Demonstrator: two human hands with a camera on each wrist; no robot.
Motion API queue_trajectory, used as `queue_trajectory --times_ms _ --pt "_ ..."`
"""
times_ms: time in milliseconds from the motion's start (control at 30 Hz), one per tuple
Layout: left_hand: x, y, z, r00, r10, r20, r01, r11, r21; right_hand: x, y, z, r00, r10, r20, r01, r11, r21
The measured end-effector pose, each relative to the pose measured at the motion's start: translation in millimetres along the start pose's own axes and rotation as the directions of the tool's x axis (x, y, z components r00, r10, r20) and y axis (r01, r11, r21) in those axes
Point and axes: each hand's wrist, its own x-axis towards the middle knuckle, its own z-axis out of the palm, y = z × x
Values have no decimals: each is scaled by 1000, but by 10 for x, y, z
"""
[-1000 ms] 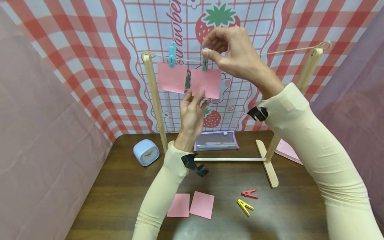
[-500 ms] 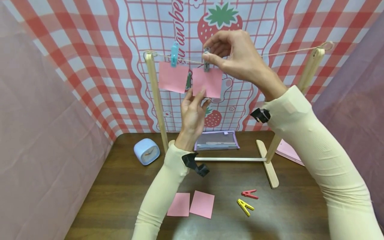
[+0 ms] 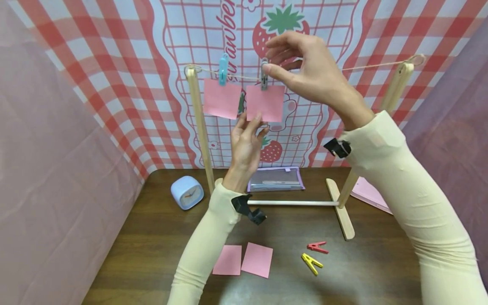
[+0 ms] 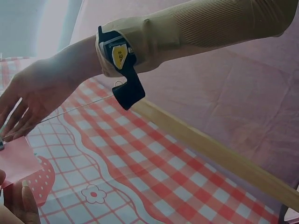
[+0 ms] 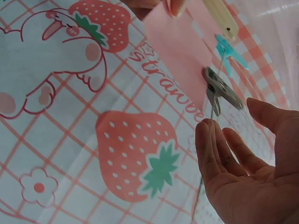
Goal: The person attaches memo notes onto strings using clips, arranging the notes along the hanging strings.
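A grey clothespin [image 3: 264, 76] clips a pink paper square [image 3: 264, 103] to the string, and in the right wrist view the pin [image 5: 222, 91] stands clamped on the paper's upper edge. My left hand [image 3: 245, 144] pinches that square at its bottom edge, one fingertip in front and others behind. Beside the pin, my right hand [image 3: 309, 67] has its fingers spread loosely; in the right wrist view a gap shows between this hand [image 5: 247, 172] and the pin. To the left, a light blue clothespin [image 3: 223, 70] holds another pink square [image 3: 222, 99] on the string.
The string runs between two wooden posts [image 3: 200, 131] of a stand. On the table lie two pink squares [image 3: 257, 259], a red clothespin [image 3: 317, 247] and a yellow clothespin [image 3: 311, 263]. A blue clock [image 3: 187, 192], a zip pouch [image 3: 275, 178] and a pink object [image 3: 370, 195] sit farther back.
My right hand's fingers have parted from the grey clothespin and the hand has shifted slightly right. The left hand keeps its hold at the square's bottom edge.
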Motion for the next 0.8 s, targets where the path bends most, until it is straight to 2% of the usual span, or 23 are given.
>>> queue_trajectory --times_ms 267,467,600,800 --pt "-7 -5 -63 1000 -10 10 10 1000 -6 -172 -9 -180 997 -25 -72 21 998 -54" --pt "-21 -8 -106 1000 -2 22 1 999 43 -371 25 -278 994 -51 -101 44 996 -73" --pt "-55 -22 -142 1000 -5 14 4 997 75 -501 75 -299 993 -62 -103 56 997 -60" --pt "-129 -51 -246 1000 -18 -3 18 995 102 -693 191 -250 994 -82 -66 78 995 -65"
